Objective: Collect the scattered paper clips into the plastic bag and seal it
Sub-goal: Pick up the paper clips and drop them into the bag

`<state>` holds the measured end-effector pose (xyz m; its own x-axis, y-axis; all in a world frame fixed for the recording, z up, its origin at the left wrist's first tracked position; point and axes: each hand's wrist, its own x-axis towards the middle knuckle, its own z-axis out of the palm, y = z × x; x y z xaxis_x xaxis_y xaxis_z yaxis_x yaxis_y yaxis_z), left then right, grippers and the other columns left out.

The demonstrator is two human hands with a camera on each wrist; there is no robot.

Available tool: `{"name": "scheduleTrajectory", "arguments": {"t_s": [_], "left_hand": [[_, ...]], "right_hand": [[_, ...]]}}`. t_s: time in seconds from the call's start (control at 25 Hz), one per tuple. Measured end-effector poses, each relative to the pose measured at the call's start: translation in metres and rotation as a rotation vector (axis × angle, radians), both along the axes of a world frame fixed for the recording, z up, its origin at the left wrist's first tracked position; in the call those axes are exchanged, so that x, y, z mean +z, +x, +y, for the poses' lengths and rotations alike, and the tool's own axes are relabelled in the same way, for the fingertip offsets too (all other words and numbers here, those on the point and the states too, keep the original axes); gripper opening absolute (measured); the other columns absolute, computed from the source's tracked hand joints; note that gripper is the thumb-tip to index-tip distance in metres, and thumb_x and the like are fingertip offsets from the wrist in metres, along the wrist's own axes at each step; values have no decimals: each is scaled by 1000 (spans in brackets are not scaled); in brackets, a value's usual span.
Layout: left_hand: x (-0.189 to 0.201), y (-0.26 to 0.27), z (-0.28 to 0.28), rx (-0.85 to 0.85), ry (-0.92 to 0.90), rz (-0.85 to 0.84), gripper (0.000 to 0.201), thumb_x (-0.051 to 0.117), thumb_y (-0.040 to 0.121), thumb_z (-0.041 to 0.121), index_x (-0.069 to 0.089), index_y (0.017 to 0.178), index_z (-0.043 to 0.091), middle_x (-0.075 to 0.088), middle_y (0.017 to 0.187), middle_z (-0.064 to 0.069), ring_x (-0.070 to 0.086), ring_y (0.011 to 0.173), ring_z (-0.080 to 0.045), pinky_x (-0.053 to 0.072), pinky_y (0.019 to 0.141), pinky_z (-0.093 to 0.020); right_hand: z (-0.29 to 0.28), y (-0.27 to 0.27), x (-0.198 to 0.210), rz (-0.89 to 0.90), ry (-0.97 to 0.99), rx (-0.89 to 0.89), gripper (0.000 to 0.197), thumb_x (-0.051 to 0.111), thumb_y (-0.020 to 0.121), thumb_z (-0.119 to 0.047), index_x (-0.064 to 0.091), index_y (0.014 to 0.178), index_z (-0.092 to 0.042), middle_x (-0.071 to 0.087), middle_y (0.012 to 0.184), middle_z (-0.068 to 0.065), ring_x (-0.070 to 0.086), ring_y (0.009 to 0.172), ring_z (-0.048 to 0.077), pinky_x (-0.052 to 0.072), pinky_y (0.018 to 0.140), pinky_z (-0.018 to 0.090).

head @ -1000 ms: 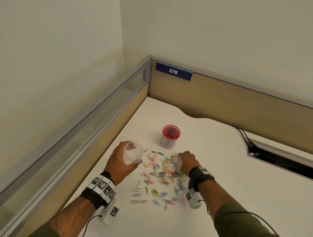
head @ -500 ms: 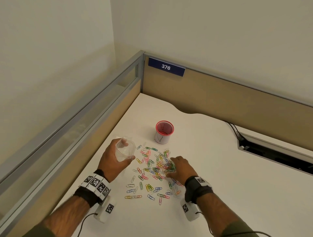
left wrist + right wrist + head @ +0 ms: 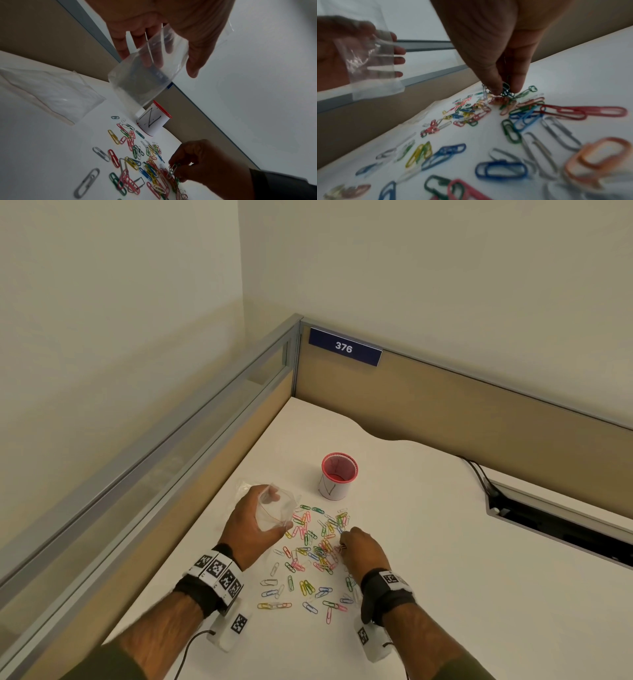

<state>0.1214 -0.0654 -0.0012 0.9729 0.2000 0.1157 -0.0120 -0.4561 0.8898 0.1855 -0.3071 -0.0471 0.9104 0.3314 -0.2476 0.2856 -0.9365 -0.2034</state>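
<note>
Clear plastic bag (image 3: 274,513) sits in the left hand (image 3: 251,529), fingers (image 3: 154,44) curled round it, mouth held wide above the worktop (image 3: 445,542). Right hand (image 3: 363,549) pinches a small bunch of paper clips (image 3: 173,169) between thumb and fingertips. Dozens of coloured clips (image 3: 308,559), too many to count, lie mid-worktop. One red cup (image 3: 339,475) stands behind them; a second flat bag (image 3: 51,93) lies toward the left edge
</note>
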Motion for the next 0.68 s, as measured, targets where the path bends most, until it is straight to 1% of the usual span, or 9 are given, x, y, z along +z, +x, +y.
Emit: {"name": "scheduleTrajectory", "arguments": {"t_s": [0.08,0.16,0.2,0.28,0.36,0.44,0.52,0.6,0.68], "left_hand": [[-1,2,-1,-7,0,14,58,86,73,26,49,118,28,60,117,13,55,117,-7,41,96,-22],[-1,6,-2,-15,-1,24,58,86,73,27,49,118,29,61,117,11,56,116,-8,39,94,-18],[-2,7,-3,-19,-1,26,58,86,74,27,49,118,29,61,117,10,56,116,-8,39,94,-18],[-2,10,-6,-30,13,40,57,85,74,28,49,118,28,61,117,9,56,116,-11,40,95,-23],[-5,14,-10,-41,32,53,58,85,74,30,48,118,30,60,117,9,56,116,-12,43,98,-28],[-9,17,-13,-51,53,61,59,85,73,34,47,118,34,60,116,11,56,116,-12,45,99,-31],[-10,20,-19,-66,75,68,59,84,73,37,46,118,36,59,117,13,55,115,-12,45,96,-29],[-9,21,-23,-75,76,69,57,83,74,36,46,117,38,58,116,16,55,114,-10,45,95,-28],[-7,22,-27,-80,84,65,56,82,75,34,45,116,40,57,114,17,55,110,-9,47,93,-27]], "right_hand": [[-3,4,12,7,105,-89,19,51,93,-19,63,106,-13,63,107,7,60,97,25,47,83,31],[-8,9,27,-3,249,-181,14,57,89,-13,68,97,-12,68,102,7,62,91,23,51,82,31],[-10,10,37,-8,335,-225,10,61,87,-11,69,93,-12,70,96,6,64,86,22,54,81,33],[-11,10,61,-9,519,-294,7,67,83,-9,71,87,-13,71,85,4,66,77,21,57,78,37],[-4,7,89,-5,672,-319,6,69,82,-8,71,86,-13,72,80,3,68,73,19,59,75,33],[10,3,117,-4,800,-302,8,70,82,-7,72,87,-13,72,80,2,69,72,15,59,73,26],[27,-2,138,-1,881,-256,10,71,82,-7,73,89,-14,72,81,1,70,71,14,59,71,22],[45,-8,150,0,887,-186,11,70,83,-7,73,90,-14,72,83,0,69,72,13,59,70,21],[61,-12,154,-25,809,-103,10,68,84,-9,72,92,-15,71,86,-3,67,75,11,57,72,20]]}}
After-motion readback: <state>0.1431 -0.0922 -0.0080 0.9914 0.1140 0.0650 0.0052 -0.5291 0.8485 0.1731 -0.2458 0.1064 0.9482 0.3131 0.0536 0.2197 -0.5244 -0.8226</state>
